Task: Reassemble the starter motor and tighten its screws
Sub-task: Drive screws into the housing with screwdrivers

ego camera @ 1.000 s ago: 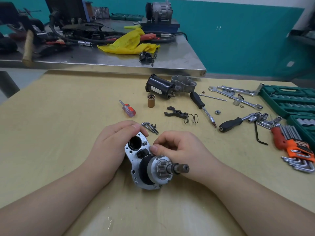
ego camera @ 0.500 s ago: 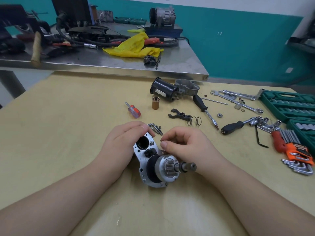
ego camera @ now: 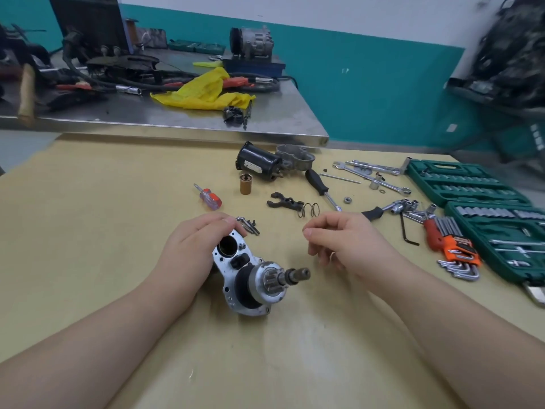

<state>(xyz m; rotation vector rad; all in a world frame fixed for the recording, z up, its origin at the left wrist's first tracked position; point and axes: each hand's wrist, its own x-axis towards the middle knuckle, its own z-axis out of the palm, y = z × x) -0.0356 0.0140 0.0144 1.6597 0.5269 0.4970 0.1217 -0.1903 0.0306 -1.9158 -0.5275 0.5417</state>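
Steadying the starter drive housing (ego camera: 236,278) with my left hand (ego camera: 194,249), I am curling my fingers over its upper end, beside the open round bore, while its lower edge is resting on the counter (ego camera: 88,202) near the middle, a little toward the near edge. The pinion shaft (ego camera: 295,274) is pointing out of the plate toward the right edge, so the assembly's long axis is running left to right, straight at my right hand (ego camera: 348,246). That hand is hovering apart from the housing, just to the right of the shaft tip, fingers loosely curled and, as far as I can see, holding nothing.

Everything I judge I will be wanting next is lying beyond my hands, toward the far edge: the loose screws (ego camera: 248,225) just past my left fingertips, the black shift fork (ego camera: 284,200) and coil spring (ego camera: 309,208) ahead of my right hand, the black motor body (ego camera: 259,162) farther back. My right hand is the free and nearer one for the fork and spring.
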